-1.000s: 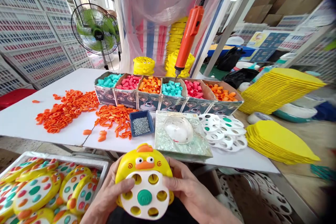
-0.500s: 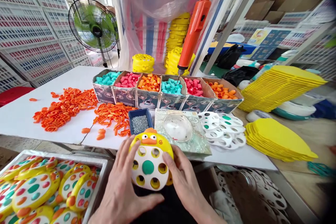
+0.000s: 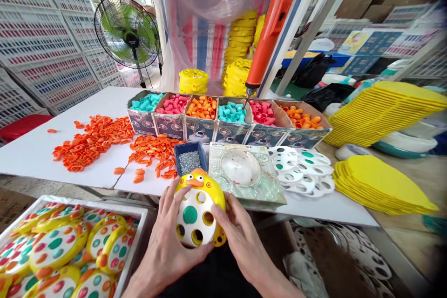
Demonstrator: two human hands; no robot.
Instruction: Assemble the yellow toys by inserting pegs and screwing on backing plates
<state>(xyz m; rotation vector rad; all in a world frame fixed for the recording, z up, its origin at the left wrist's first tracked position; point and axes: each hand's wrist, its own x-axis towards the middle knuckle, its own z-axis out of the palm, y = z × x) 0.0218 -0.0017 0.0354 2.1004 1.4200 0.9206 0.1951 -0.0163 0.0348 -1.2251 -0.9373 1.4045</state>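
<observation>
Single head-worn view, directed forward and downward across a white rectangular tabletop [image 3: 33, 149] that spans the middle of the frame. Nearest the lens, at lower centre, lie two bare hands, the left hand [image 3: 167, 237] and the right hand [image 3: 244, 237]; farther off, at upper left, stands a green-bladed fan with a black wire cage [image 3: 131, 37]. No second view shares any part of the scene. The dark, blurred right edge is perhaps the lens's own limit; detail there cannot be resolved.

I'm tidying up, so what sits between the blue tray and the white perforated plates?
A flat printed box lies between the tray and the plates, as the head view shows.
</observation>
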